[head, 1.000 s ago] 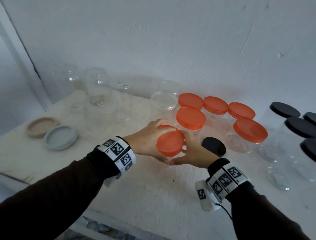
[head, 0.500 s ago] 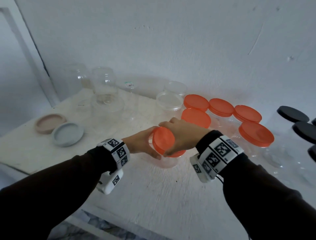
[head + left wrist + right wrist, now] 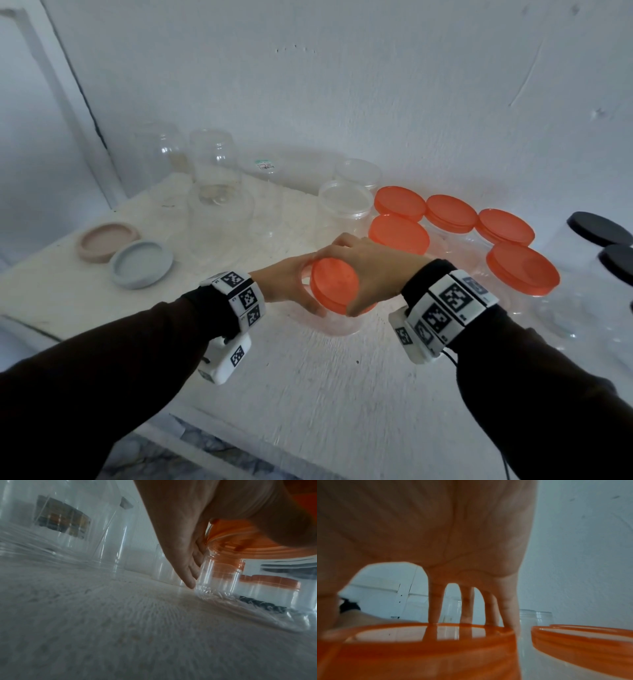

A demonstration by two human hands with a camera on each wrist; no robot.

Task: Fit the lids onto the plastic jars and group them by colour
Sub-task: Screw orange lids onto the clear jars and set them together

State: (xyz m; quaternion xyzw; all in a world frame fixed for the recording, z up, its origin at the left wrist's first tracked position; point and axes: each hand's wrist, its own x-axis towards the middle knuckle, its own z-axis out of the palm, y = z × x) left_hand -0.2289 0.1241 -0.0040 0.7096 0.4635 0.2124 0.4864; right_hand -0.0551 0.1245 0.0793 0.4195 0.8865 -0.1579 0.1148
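A clear plastic jar [image 3: 339, 323] stands near the middle of the white table [image 3: 308, 394], with an orange lid [image 3: 334, 287] tilted on its mouth. My left hand [image 3: 294, 287] grips the jar's left side, thumb across the front. My right hand [image 3: 366, 270] covers the lid from above, its fingers curled over the far rim. The left wrist view shows my left fingers [image 3: 187, 566] lying along the jar [image 3: 221, 577] under the orange lid [image 3: 240, 543]. In the right wrist view my right fingertips [image 3: 435, 609] press on the far edge of the lid [image 3: 419, 649].
Several orange-lidded jars [image 3: 399, 236] stand just behind and to the right, with black-lidded jars [image 3: 599, 229] at the far right. Clear-lidded jars [image 3: 346, 198] and open jars [image 3: 212, 164] stand along the wall. A beige lid [image 3: 106, 241] and a blue-grey lid [image 3: 142, 263] lie at the left.
My right hand has moved from the lid's near side up onto its top and now covers it. The left hand has stayed on the jar.
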